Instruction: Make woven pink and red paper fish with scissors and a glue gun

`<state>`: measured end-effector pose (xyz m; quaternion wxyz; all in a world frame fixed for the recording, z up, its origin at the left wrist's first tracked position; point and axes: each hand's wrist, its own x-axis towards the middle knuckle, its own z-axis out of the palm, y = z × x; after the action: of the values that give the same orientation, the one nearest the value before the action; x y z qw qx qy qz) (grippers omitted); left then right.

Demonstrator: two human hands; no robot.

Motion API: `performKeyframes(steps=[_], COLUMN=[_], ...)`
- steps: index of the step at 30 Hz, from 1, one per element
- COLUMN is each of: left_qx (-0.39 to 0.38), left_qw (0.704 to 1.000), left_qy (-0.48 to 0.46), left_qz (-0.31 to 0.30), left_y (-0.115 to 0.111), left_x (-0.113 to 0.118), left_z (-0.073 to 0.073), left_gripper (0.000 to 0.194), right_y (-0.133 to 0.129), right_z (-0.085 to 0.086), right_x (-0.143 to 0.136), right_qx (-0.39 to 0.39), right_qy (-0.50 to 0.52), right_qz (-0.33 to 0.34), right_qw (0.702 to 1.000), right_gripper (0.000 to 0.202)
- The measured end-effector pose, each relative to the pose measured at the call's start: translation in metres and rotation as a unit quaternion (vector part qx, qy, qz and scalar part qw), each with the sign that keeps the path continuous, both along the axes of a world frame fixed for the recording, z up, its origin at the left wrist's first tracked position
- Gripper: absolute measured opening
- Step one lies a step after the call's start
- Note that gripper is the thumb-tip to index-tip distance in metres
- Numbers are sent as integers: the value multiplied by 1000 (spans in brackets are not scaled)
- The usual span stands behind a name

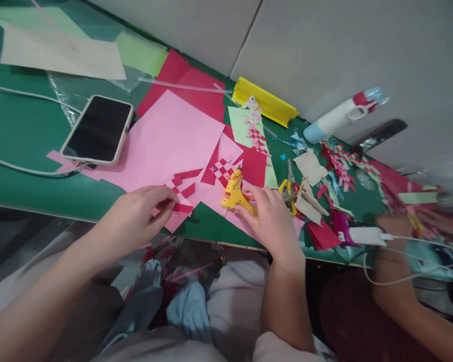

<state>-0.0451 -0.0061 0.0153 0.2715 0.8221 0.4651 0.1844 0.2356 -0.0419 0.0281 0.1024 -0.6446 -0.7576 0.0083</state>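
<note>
The woven paper piece (187, 191) lies near the tabletop (211, 221) edge, pinched by the left hand's (132, 218) fingers; a tug could loosen its strips. At three o'clock, the right hand's (274, 223) fingers grip the yellow glue gun (233, 193); drips could smear the checkered fish (221, 171) at its ten o'clock.

So there's a phone (98, 129) up and left of the grip, with a white cable (26, 170) running to it. Way off right of the grip, a bottle (330, 119) and some long black thing (383, 134) are by the wall (335, 45), plus a white charger (364, 235) near someone else's arm (398, 281).
</note>
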Motion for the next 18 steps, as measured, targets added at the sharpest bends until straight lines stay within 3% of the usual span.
performKeyframes(steps=[4, 7, 13, 18], left_qx=[-49, -77, -99, 54], left_qw=[998, 996, 993, 993], left_qy=[-23, -40, -57, 50], left_qz=[23, 23, 13, 88], left_y=[0, 0, -4, -6], left_x=[4, 6, 5, -3], left_z=[0, 0, 1, -1], left_gripper=[22, 25, 25, 25], right_y=[-2, 1, 9, 13], right_z=[7, 3, -10, -13], right_x=[-40, -62, -73, -67], right_qx=[-25, -39, -115, -125], right_qy=[163, 239, 373, 420], right_qz=[104, 124, 59, -45], right_qw=[981, 962, 919, 898], right_gripper=[22, 23, 6, 9])
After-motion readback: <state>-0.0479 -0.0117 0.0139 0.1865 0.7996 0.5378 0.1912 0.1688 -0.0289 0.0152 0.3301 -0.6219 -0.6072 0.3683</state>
